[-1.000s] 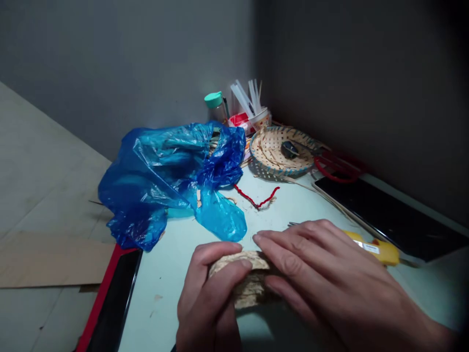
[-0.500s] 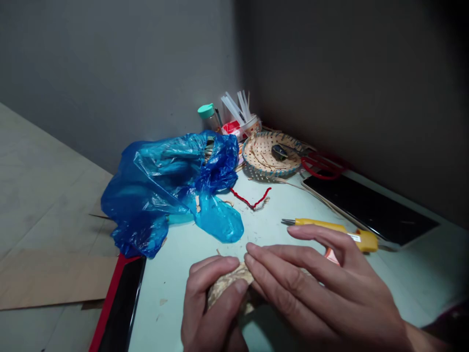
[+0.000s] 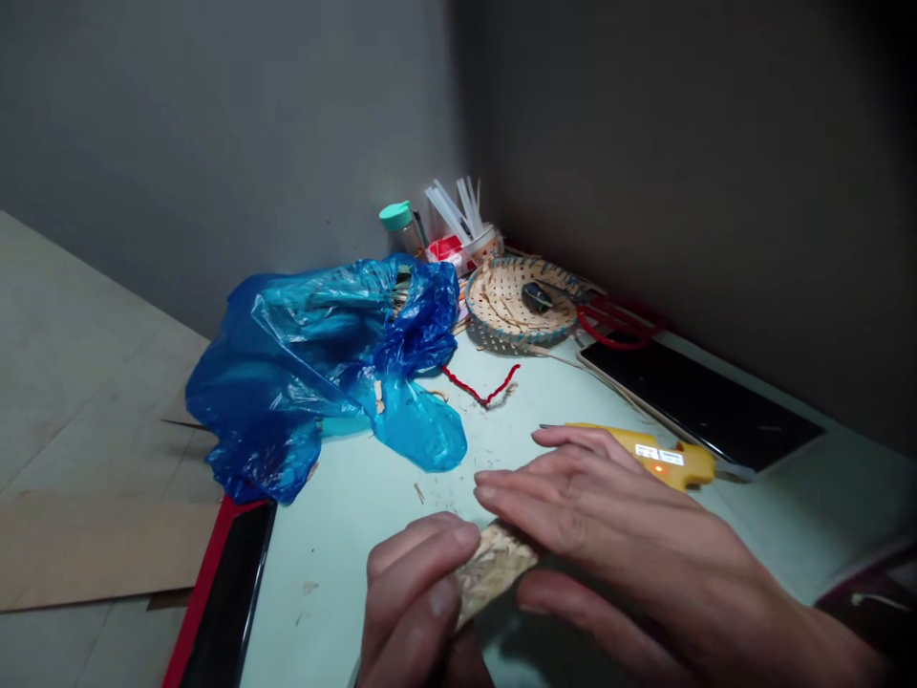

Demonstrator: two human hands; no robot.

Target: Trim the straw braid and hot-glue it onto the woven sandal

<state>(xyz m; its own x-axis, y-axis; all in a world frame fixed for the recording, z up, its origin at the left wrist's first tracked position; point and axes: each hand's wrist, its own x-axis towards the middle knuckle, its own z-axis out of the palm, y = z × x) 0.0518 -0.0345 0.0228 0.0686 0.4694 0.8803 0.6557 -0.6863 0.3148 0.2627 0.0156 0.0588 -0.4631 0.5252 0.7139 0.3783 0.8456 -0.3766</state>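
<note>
A small pale piece that looks woven from straw (image 3: 498,571) is pinched between the thumb and fingers of my left hand (image 3: 422,602). Its lower left part is hidden by those fingers. My right hand (image 3: 616,545) is open, its fingers stretched out over the far right edge of the piece and its thumb apart below. Whether the right fingertips touch the piece, I cannot tell. Beyond the right hand lies a yellow tool (image 3: 692,463) with a white label and a lit orange light, partly covered by the fingers.
A crumpled blue plastic bag (image 3: 287,354) covers the table's back left. Behind are a green-lidded jar (image 3: 397,225), a cup with white sticks (image 3: 483,247) and a woven basket (image 3: 494,301). Red-handled scissors (image 3: 620,325), a black tablet-like slab (image 3: 702,401) and red twisted cord (image 3: 473,389) lie nearby.
My right hand has flattened and its thumb has come away from the fingers, showing more of the straw piece. The light on the yellow tool now shows. The view has shifted slightly.
</note>
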